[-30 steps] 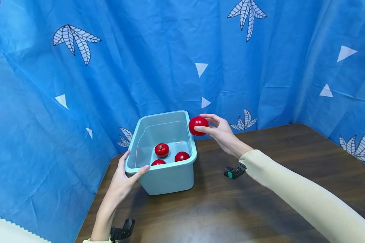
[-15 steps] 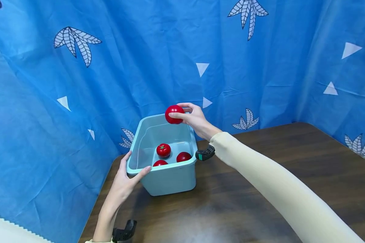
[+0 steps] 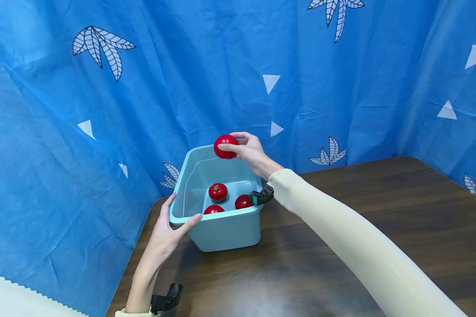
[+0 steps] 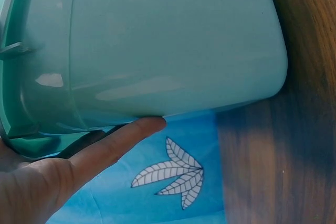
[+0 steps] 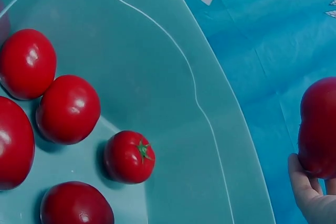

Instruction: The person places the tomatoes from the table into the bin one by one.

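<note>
A light blue plastic tub (image 3: pixel 226 229) stands on the dark wooden table (image 3: pixel 341 246) near its back left corner. Several red tomatoes (image 3: pixel 218 192) (image 5: pixel 128 157) lie on its floor. My right hand (image 3: pixel 251 151) holds another red tomato (image 3: pixel 225 146) (image 5: pixel 317 127) in its fingertips above the tub's far rim. My left hand (image 3: pixel 167 231) grips the tub's near left corner, thumb over the rim and fingers (image 4: pixel 113 142) against the outer wall (image 4: pixel 173 45).
Blue curtains with white leaf and triangle prints (image 3: pixel 103 48) close in the back and left sides just behind the tub. The table stretches bare to the right and front of the tub.
My right hand has carried the tomato from beside the tub's right rim leftward and up, to above its far rim. The left hand keeps its hold on the corner.
</note>
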Demonstrator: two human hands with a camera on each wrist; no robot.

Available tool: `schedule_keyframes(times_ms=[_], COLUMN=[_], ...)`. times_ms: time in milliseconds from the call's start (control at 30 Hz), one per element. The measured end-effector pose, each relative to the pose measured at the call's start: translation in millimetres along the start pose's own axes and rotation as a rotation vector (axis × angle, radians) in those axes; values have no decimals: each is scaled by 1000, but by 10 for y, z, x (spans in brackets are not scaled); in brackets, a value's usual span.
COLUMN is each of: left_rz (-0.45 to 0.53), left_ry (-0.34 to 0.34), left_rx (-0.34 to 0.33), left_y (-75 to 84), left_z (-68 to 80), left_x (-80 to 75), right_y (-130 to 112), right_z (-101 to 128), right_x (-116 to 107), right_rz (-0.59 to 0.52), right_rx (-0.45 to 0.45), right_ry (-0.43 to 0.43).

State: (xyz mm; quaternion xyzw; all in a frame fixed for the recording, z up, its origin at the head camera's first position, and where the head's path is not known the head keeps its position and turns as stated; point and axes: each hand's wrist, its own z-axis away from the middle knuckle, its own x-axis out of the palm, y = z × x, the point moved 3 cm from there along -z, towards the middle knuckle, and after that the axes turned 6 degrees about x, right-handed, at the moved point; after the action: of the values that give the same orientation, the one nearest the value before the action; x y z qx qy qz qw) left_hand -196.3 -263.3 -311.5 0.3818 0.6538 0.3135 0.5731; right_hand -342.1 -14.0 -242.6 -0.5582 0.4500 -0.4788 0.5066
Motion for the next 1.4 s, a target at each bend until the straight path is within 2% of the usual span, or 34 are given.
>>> schedule_keyframes(times_ms=[567, 867, 1167, 1400], left_rz=[0, -12, -37, -18], left_ry=[-21, -15, -6, -3], left_rx=[35, 33, 18, 15], left_y=[82, 103, 52, 8], left_z=[-17, -10, 30, 30], left_x=[89, 71, 35, 10], right_y=[-10, -81, -85, -58], right_z=[76, 149, 255, 374], right_x=[-79, -65, -23, -211], right_rz=[50, 22, 39, 51], right_rx=[11, -31, -22, -41], right_ry=[-4, -79, -135, -173])
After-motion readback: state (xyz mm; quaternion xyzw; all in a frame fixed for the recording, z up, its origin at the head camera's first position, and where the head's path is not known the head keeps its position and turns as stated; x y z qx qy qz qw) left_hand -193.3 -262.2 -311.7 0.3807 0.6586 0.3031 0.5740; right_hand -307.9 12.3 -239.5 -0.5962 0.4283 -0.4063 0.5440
